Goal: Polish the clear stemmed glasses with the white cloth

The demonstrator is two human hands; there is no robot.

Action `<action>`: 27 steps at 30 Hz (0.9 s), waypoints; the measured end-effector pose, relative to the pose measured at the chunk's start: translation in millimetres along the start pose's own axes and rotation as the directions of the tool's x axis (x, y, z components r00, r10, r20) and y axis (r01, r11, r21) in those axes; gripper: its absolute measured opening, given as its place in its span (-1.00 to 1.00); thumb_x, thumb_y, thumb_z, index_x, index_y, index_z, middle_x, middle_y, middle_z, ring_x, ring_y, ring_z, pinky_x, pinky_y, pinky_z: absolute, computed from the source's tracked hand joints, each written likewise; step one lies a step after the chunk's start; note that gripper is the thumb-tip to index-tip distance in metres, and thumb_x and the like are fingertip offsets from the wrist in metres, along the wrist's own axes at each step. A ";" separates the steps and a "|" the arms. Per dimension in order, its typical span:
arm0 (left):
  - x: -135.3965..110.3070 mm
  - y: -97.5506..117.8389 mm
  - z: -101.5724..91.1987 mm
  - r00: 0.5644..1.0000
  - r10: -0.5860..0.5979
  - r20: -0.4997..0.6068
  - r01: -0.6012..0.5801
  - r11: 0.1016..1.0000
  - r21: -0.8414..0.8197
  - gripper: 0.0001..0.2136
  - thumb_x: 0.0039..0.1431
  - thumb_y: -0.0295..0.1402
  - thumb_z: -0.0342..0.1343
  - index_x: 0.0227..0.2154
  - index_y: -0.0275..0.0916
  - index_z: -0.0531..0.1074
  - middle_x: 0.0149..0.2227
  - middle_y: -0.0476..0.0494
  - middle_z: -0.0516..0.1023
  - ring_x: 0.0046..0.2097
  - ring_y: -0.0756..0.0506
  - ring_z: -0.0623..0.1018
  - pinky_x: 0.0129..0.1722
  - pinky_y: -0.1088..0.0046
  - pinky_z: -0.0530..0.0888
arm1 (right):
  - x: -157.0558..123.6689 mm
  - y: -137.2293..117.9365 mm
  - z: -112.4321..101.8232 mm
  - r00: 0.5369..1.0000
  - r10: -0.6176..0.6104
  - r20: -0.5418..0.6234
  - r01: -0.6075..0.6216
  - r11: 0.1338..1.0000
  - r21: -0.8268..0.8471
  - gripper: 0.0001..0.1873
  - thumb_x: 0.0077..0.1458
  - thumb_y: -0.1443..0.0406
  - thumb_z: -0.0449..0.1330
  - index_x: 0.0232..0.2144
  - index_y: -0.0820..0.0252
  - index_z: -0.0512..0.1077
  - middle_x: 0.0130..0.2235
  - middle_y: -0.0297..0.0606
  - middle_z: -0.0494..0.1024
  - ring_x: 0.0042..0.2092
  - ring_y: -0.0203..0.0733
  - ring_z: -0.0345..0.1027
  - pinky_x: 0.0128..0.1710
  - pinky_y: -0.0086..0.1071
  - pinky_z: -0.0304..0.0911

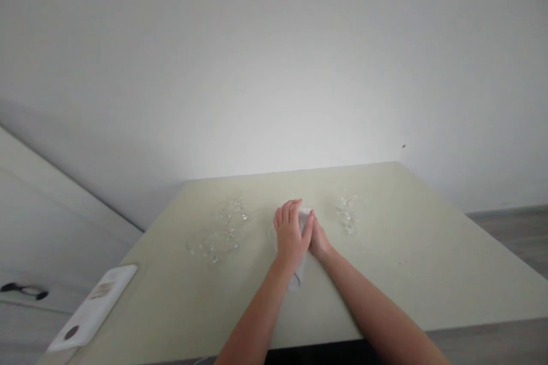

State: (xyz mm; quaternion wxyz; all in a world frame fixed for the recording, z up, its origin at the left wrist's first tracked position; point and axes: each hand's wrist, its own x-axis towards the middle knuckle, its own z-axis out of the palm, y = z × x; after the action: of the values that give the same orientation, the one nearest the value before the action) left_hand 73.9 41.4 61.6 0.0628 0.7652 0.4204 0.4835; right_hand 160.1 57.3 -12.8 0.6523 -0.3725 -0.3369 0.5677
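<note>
A pale, tube-shaped roll (296, 278) lies on the table between my hands, its round near end pointing toward me. My left hand (290, 234) rests over the roll's top and left side, fingers bent across it. Against the right side presses my right hand (319, 238), its fingers partly hidden. The hands nearly meet at the far end of the roll. Something clear and thin, like a loop, shows just left of my left hand, too faint to name.
Clear, tangled strands with shiny beads (231, 231) lie left of my hands. A smaller beaded tangle (349, 217) is to the right. A white flat box (96, 305) sits at the left edge of the pale table (406, 239). Behind stands a wall; a cabinet is at left.
</note>
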 end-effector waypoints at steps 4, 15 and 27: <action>-8.7 -50.1 -5.6 0.990 -0.095 0.102 0.098 0.995 -0.028 -0.76 0.14 -0.29 0.10 -0.12 -0.16 0.45 -0.27 -0.17 0.51 -0.15 -0.18 0.46 0.06 0.13 0.28 | 9.1 9.2 -6.3 0.990 0.139 -0.029 -0.135 0.984 0.116 -0.30 0.02 -0.23 0.02 -0.13 0.21 0.47 -0.18 -0.16 0.61 -0.07 -0.03 0.47 0.01 -0.16 0.30; -26.6 -52.4 2.4 0.903 -0.403 0.150 0.382 0.591 -0.711 -0.79 0.13 -0.16 0.10 -0.39 -0.21 0.32 -0.50 0.04 0.33 -0.45 0.02 0.32 -0.46 0.56 0.26 | -5.3 17.4 -7.6 0.955 0.135 0.263 -0.119 0.990 -0.075 -0.49 0.05 -0.06 0.13 -0.15 0.20 0.47 -0.16 -0.18 0.60 0.00 0.00 0.40 0.10 -0.11 0.21; -28.0 -47.3 2.0 0.886 -0.337 0.319 0.456 0.506 -0.732 -0.75 0.09 -0.15 0.16 -0.31 -0.23 0.39 -0.49 0.03 0.39 -0.45 0.04 0.37 -0.45 0.56 0.29 | -11.0 1.3 -7.3 0.970 -0.022 0.241 0.101 0.943 -0.317 -0.71 0.00 0.15 0.16 -0.25 0.16 0.52 -0.16 -0.22 0.57 -0.02 -0.03 0.34 0.12 -0.13 0.15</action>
State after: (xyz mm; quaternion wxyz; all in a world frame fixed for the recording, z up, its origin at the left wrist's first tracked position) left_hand 42.9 52.5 17.4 0.5309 0.5705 0.3217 0.5378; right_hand 164.3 45.7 -17.7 0.5547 -0.3952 -0.5124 0.5230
